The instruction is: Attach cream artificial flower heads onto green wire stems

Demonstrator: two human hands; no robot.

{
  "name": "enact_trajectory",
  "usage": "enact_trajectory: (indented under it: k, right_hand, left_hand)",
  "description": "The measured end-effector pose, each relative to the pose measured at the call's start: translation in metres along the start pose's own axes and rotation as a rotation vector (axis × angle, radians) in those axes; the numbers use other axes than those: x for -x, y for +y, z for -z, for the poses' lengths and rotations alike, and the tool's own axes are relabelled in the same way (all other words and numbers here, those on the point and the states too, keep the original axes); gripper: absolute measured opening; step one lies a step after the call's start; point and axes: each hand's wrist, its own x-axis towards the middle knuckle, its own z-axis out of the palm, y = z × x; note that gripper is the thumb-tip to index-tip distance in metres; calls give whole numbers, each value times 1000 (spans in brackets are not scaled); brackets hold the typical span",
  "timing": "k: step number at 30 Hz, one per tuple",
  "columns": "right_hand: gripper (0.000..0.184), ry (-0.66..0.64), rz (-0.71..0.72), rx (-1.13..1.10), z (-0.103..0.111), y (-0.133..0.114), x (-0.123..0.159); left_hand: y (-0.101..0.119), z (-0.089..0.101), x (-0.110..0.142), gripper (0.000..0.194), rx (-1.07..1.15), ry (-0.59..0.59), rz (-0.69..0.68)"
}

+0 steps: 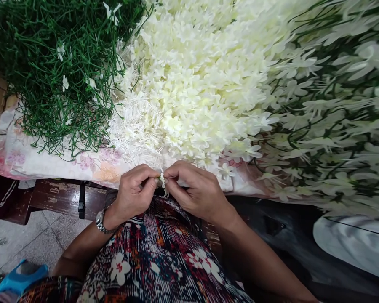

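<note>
Left hand [134, 191] and right hand [196, 189] together pinched a small white flower piece [162, 182], fingers closed, at the table's [60, 195] near edge.

Bare forearms, silver wristwatch [100, 221] on left, multicolour floral-print garment [158, 261]

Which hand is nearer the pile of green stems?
Left. The left hand sits below the green stems and slightly to their right, pinching a small flower piece. The right hand pinches it from the other side, farther from the stems.
</note>
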Motion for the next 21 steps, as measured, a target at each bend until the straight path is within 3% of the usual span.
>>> enact_trajectory:
  k: [7, 21]
  right_hand:
    - [9, 43, 36, 22, -8, 9, 0]
    - [15, 84, 36, -16, -17, 18, 3]
  left_hand:
    - [-3, -5, -2, 10, -56, 28, 8]
    - [-8, -8, -6, 10, -194, 36, -99]
